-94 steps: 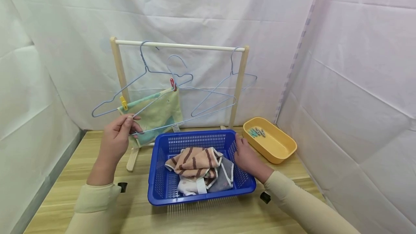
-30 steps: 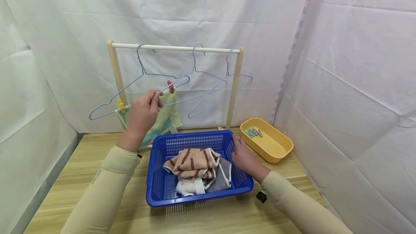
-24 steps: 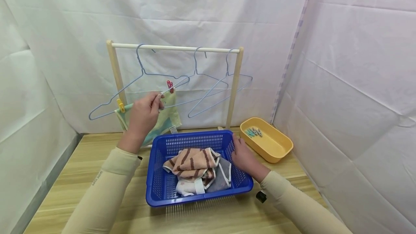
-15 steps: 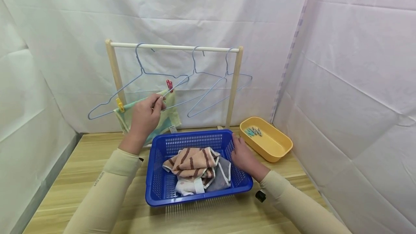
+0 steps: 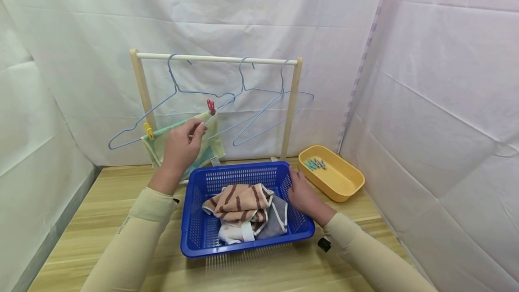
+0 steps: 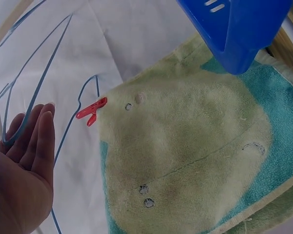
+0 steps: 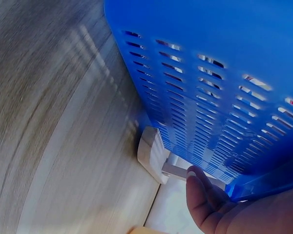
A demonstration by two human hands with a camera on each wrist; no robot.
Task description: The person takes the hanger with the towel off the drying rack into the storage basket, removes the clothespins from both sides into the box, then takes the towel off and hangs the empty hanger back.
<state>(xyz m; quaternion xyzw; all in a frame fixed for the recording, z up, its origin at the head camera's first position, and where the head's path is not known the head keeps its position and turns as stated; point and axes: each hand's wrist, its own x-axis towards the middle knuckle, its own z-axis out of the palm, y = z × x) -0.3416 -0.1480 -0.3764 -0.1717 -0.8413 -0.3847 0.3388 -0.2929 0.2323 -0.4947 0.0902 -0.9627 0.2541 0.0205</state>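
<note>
In the head view my left hand has its fingers loosely curled about the left end of the middle blue wire hanger, whose hook is over the rod. The left wrist view shows that hanger end lying against the fingers. Behind this hand hangs a green-and-teal cloth, fixed to the left hanger by a yellow clothespin and a red clothespin. My right hand grips the right rim of a blue basket, which holds a brown-striped cloth and a grey cloth.
The drying rack's white rod stands between wooden posts at the back. A third hanger hangs at its right end. Right of the basket, a yellow tray holds several small clothespins. White curtains enclose the wooden table.
My left hand has moved right and up with the hanger, whose hook went from free of the rod to over it. Lately the hand has dipped slightly. My right hand has stayed on the basket.
</note>
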